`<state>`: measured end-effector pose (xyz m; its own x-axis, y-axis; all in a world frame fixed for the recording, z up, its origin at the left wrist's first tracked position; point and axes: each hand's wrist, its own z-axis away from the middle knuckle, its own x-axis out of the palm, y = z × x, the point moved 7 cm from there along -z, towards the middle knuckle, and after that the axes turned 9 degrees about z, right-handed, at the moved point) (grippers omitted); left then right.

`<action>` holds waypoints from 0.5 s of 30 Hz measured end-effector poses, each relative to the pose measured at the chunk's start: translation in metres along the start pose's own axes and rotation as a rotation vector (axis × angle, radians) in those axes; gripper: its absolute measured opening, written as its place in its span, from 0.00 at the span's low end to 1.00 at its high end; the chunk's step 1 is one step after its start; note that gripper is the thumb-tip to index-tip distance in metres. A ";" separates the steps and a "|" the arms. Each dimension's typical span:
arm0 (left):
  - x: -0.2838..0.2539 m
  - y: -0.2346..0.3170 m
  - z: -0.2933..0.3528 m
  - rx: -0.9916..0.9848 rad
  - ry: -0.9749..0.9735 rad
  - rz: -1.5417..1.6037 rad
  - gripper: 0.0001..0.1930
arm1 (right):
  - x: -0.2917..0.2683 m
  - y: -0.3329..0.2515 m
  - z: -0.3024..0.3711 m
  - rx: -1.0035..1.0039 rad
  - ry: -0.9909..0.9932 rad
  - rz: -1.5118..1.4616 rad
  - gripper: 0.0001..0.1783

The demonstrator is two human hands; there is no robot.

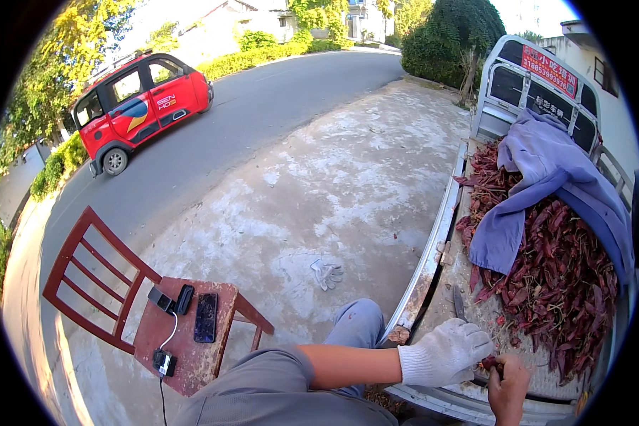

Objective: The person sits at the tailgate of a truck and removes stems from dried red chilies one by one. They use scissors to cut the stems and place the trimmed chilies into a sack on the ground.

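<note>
My left hand (444, 353), in a white knit work glove, is closed at the near end of a truck bed (433, 305). A dark red dried chili pepper (490, 363) lies between its fingertips and my bare right hand (508, 389), whose thumb and fingers pinch it. Just beyond the glove a narrow grey blade (459, 302) shows; its lower end is hidden, so I cannot tell whether it lies loose or is held. A large heap of dried red chilies (554, 284) fills the bed's right side, partly covered by a blue-purple jacket (547, 167).
A worn red-brown chair (156, 319) stands at the left, carrying a phone (206, 317) and small black devices with a cable. Another white glove (326, 274) lies on the concrete. A red small car (145, 103) is on the road. A chunky brown piece (399, 335) sits on the bed's edge.
</note>
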<state>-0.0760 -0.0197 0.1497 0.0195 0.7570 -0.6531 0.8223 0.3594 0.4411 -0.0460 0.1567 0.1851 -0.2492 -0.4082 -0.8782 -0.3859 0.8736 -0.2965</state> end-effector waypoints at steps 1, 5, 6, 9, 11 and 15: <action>0.017 -0.008 0.005 -0.072 -0.171 -0.042 0.16 | -0.020 -0.031 0.008 -0.029 -0.100 0.023 0.08; 0.024 0.003 0.011 0.023 -0.163 -0.057 0.12 | -0.066 -0.089 0.029 -0.074 -0.248 0.074 0.08; 0.023 0.006 0.011 0.050 -0.140 -0.044 0.12 | -0.066 -0.088 0.033 -0.082 -0.243 0.066 0.08; 0.032 0.010 0.011 0.038 -0.208 -0.012 0.10 | -0.070 -0.087 0.043 -0.072 -0.233 0.041 0.08; 0.037 0.009 0.013 -0.037 -0.307 0.027 0.10 | -0.072 -0.087 0.046 -0.026 -0.236 -0.011 0.09; 0.052 0.005 0.018 -0.061 -0.420 0.005 0.10 | -0.072 -0.091 0.051 -0.018 -0.219 -0.078 0.10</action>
<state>-0.0603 0.0119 0.1066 0.2639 0.4749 -0.8395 0.7865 0.3979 0.4723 0.0520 0.1202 0.2567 -0.0203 -0.4053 -0.9140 -0.4123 0.8362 -0.3616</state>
